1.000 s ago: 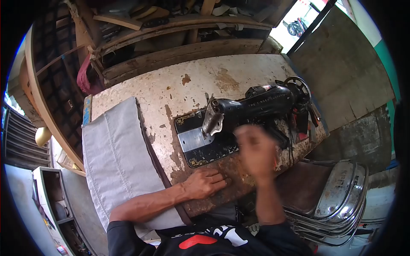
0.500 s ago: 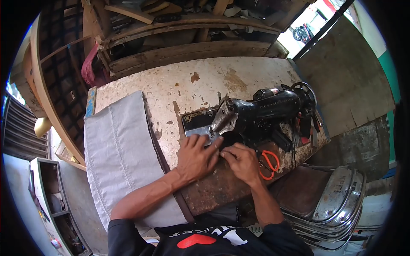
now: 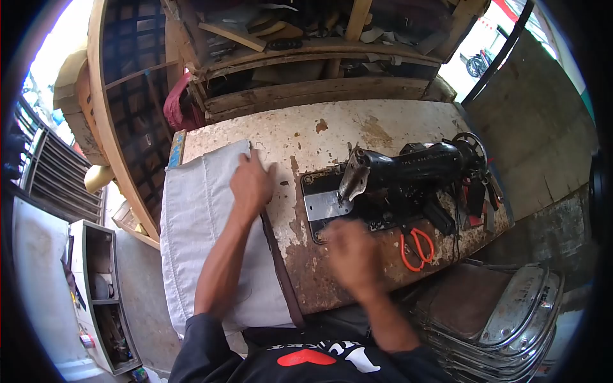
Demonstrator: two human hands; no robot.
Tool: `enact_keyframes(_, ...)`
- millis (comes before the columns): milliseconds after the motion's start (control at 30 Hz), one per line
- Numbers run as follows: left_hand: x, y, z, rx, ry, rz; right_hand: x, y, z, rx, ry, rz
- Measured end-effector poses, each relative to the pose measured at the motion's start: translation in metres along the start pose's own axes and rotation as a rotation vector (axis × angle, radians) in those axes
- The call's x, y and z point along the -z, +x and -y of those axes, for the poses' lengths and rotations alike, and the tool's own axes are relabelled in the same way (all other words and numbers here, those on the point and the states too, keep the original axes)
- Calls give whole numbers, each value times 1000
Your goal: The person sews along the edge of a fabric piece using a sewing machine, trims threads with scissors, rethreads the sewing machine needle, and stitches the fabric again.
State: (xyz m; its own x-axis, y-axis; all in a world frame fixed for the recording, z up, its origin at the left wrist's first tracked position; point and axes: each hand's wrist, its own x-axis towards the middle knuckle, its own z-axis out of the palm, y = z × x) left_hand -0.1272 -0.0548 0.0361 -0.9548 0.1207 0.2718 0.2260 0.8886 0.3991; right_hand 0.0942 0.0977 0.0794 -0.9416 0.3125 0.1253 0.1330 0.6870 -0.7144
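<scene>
A grey cloth with stitched seams lies along the left of the worn table, a dark brown strip running down its right side. My left hand rests at the cloth's upper right edge, its thumb apart from the fingers. Smeared by motion, my right hand is over the table's front part, just in front of the black sewing machine; whether it holds anything does not show. The machine's metal plate is uncovered. Right of that hand lie orange-handled scissors.
Behind the table stands a wooden shelf piled with scraps. Stacked metal-framed chairs crowd the near right. A white cabinet is at the left. Small tools sit beside the machine.
My left hand has left the machine's plate and moved left and away from me to the cloth's edge. My right hand has drawn back slightly towards me. The view has shifted left.
</scene>
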Motion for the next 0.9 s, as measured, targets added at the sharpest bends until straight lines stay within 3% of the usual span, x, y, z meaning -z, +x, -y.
enact_keyframes(100,-28,36,47,129,53,101,-89,-50,23,304,-152,-23)
enact_keyframes(167,-20,59,52,181,40,169,-113,-58,20,231,-72,18)
enact_keyframes(233,-6,70,52,295,-110,472,-103,-61,12,210,-44,49)
enact_keyframes(300,-31,76,52,339,-228,358,-77,-63,0,194,-27,57)
enact_keyframes(367,-39,60,29,351,-481,113,-46,-74,-12,57,199,172)
enact_keyframes(433,-53,54,7,380,-620,142,-37,-79,-20,-29,196,167)
enact_keyframes(500,-82,55,11,193,-884,139,-39,-80,7,-119,254,84)
enact_keyframes(533,-76,54,5,201,-873,134,-47,-76,21,18,120,-69)
enact_keyframes(633,-27,56,-31,282,-1129,196,-77,-69,13,105,-5,-70)
enact_keyframes(700,3,57,-47,393,-1404,289,-76,-75,0,92,51,-154)
enact_keyframes(733,5,60,-49,366,-1453,296,-66,-78,-7,-31,179,-118)
enact_keyframes(800,-16,72,-53,291,-1292,345,-38,-83,-26,-232,422,45)
enact_keyframes(833,-26,68,-54,221,-1135,379,-30,-83,-36,-224,573,93)
enact_keyframes(900,-45,53,-57,233,-1074,395,-16,-83,-45,-264,501,126)
